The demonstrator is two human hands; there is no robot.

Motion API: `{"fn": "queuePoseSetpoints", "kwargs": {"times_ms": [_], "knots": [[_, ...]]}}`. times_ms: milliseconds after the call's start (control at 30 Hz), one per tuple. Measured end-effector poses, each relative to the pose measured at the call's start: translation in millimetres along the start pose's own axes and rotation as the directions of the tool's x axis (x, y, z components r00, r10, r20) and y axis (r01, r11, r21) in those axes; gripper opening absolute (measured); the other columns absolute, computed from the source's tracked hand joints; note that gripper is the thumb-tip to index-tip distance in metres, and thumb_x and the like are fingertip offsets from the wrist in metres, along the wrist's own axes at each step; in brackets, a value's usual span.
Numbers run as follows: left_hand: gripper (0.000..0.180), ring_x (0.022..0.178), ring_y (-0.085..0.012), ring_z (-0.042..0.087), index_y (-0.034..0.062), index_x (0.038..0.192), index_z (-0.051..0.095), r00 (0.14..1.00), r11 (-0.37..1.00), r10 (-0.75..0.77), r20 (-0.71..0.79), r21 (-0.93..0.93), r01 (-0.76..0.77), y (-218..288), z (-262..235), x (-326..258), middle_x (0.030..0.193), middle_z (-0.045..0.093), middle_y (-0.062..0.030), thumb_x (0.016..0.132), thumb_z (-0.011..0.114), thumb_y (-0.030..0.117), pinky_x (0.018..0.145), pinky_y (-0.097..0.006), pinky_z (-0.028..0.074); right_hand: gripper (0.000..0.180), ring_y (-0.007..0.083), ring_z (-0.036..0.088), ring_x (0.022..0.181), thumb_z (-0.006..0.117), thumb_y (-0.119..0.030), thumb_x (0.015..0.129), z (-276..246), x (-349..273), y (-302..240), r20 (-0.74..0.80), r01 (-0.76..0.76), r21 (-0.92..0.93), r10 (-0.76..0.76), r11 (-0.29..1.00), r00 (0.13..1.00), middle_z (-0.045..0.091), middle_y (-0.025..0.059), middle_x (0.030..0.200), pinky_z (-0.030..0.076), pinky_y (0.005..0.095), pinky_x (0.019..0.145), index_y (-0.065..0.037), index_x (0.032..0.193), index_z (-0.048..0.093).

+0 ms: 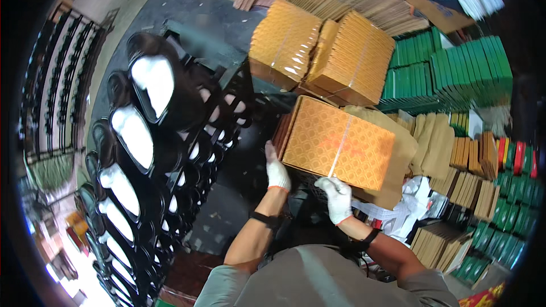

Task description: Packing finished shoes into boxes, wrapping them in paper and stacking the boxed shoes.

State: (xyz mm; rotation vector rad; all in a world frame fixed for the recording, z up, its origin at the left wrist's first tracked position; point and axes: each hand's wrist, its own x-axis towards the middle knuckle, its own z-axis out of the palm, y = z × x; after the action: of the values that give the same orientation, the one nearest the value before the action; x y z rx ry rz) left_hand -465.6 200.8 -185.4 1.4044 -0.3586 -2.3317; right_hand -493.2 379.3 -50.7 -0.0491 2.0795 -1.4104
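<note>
White cloth covers both our hands, each in a thin knitted glove. Our left hand (277, 171) touches the left side of a flat-topped, orange-gold stack of patterned card (318, 131). Our right hand (336, 198) is at the near edge, its fingers bunched close by a thin white strap (343, 148) that runs across the top. We cannot tell how tightly either hand grips, or if the right one pinches the strap. The stack sits in front of us, between our hands. We wear a black band (266, 219) on the left wrist and another (367, 240) on the right.

Just right of the stack we see a big brown paper sheet (402, 162). Behind it stand two more orange-gold bundles (358, 59). Farther right are piles of green boxes (472, 74). On our left, shiny black shoes with white insides (132, 136) stand in rows.
</note>
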Motion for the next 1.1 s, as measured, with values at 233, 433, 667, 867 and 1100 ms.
{"fn": "queuePoseSetpoints", "kwargs": {"times_ms": [233,433,667,867,1100], "knots": [[0.067,0.151,-0.0563,0.043,0.0064,0.142,0.065,0.396,-0.387,0.244,0.885,0.463,-0.797,64.8,82.6,-128.4,0.159,0.053,-0.023,0.086,0.088,0.035,0.128,-0.069,0.03,0.031,0.0328,0.078,0.112,0.069,-0.006,0.099,0.5,-7.8,-3.5,-0.009,0.073,-0.199,-0.076,0.977,0.997,0.08,0.0241,0.118,0.059,0.0431,0.102,0.006,0.127,0.073],[0.035,0.141,-0.0477,0.054,0.0009,0.107,0.076,0.617,-0.593,0.173,0.768,0.581,-0.557,16.0,133.4,-125.5,0.145,0.061,-0.0246,0.085,0.083,0.026,0.113,-0.071,0.042,0.015,0.0476,0.075,0.097,0.072,-0.01,0.087,-60.8,-9.6,-84.5,0.226,0.281,-0.78,-0.168,0.559,0.96,0.075,0.0284,0.102,0.061,0.0543,0.087,-0.001,0.099,0.075],[0.023,0.11,-0.0357,0.069,0.0034,0.11,0.072,0.706,-0.629,0.118,0.698,0.603,-0.491,0.8,148.1,-89.3,0.119,0.064,-0.0188,0.091,0.075,0.016,0.084,-0.046,0.061,0.069,0.0502,0.039,0.158,0.074,-0.042,0.099,-98.2,84.2,-80.8,0.065,0.119,-0.989,-0.462,0.089,0.884,0.045,0.0257,0.171,0.027,0.0672,0.131,-0.018,0.162,0.062],[0.037,0.126,-0.0414,0.064,0.0077,0.12,0.068,0.669,-0.718,0.378,0.64,0.659,-0.225,58.6,214.9,-27.0,0.125,0.065,-0.0159,0.089,0.083,0.021,0.097,-0.055,0.059,0.072,0.0531,0.037,0.16,0.074,-0.05,0.099,-93.0,72.2,-70.4,0.085,0.157,-0.979,-0.438,0.131,0.895,0.044,0.0298,0.17,0.024,0.0683,0.133,-0.023,0.164,0.061],[0.025,0.11,-0.0407,0.081,0.0015,0.102,0.088,0.884,-0.313,0.09,0.459,0.856,-0.412,90.6,199.5,85.6,0.114,0.081,-0.0258,0.09,0.071,0.015,0.099,-0.044,0.065,0.071,0.051,0.037,0.16,0.073,-0.053,0.099,-120.1,91.2,-72.1,0.082,0.146,-0.984,-0.465,0.105,0.881,0.046,0.0287,0.168,0.024,0.0677,0.133,-0.024,0.163,0.061]]}}
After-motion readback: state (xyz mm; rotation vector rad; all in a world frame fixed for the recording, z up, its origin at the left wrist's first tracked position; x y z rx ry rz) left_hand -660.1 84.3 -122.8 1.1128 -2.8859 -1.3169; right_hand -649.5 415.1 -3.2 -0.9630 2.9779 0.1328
